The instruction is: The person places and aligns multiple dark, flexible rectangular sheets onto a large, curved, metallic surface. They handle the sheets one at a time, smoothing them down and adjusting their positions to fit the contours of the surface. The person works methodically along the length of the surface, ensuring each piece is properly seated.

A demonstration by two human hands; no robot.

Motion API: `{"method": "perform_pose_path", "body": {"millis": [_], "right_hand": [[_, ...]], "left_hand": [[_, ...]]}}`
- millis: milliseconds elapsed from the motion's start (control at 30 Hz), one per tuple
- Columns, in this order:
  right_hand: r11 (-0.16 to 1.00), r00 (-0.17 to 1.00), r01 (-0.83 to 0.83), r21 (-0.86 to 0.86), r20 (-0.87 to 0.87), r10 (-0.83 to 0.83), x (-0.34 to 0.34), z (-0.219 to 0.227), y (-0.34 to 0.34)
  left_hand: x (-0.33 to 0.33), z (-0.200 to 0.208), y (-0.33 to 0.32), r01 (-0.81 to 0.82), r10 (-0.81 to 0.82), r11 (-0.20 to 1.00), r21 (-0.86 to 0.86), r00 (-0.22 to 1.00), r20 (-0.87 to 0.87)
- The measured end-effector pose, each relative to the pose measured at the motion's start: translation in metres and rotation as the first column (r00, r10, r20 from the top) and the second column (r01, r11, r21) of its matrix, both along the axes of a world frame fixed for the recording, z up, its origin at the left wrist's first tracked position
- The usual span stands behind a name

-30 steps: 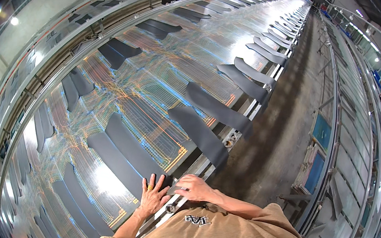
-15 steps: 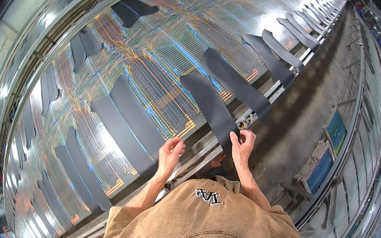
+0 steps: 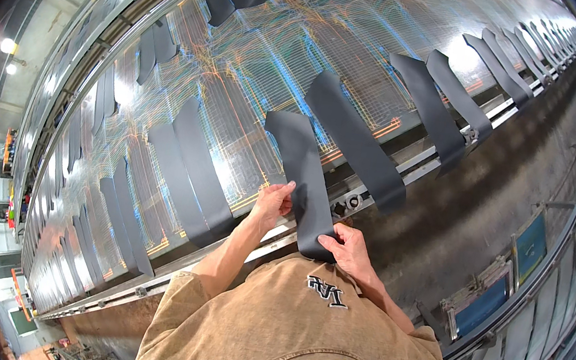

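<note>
A long dark grey strip of flexible sheet material lies across the table edge in front of me, its near end hanging over toward my body. My left hand is closed at the strip's left edge, its fingertips partly hidden against it. Lower down, my right hand pinches the right edge near the hanging end, thumb on top and fingers underneath. Just right of it rests another grey strip, also overhanging the edge. A pair of similar strips lies side by side to the left.
The long table carries many coloured lines, with more grey strips along both sides. A metal rail runs along its near edge. On the right are the floor, blue-panelled frames and a slatted metal rack.
My left hand has moved from beside the strip onto its left edge. The strip's near end has come closer to my body, with my right hand still on it. The view has shifted.
</note>
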State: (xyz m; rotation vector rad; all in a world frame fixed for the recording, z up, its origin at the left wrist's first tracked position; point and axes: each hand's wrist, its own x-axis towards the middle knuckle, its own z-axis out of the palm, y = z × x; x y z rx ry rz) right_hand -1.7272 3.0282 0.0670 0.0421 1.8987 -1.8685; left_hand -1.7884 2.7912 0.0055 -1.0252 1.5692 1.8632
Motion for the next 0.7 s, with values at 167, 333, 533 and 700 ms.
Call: {"method": "perform_pose_path", "body": {"millis": [167,333,533,700], "right_hand": [[0.994,0.993,-0.093,-0.058,-0.073,0.089,-0.046,0.056,0.002],[0.987,0.984,-0.124,0.104,-0.115,0.135,-0.063,0.085,0.001],[0.983,0.971,-0.092,0.161,-0.205,0.124,-0.076,0.096,0.01],[0.991,0.999,0.048,0.122,0.0,-0.048,-0.11,0.026,-0.01]], "left_hand": [[-0.048,0.009,0.015,-0.203,0.221,0.902,0.382,0.975,-0.004],[-0.115,0.002,0.004,-0.359,0.391,0.848,0.39,0.92,-0.005],[-0.129,0.068,-0.021,-0.422,0.557,0.808,0.412,0.776,-0.296],[-0.189,0.04,-0.09,-0.322,0.367,0.93,0.176,0.808,-0.462]]}}
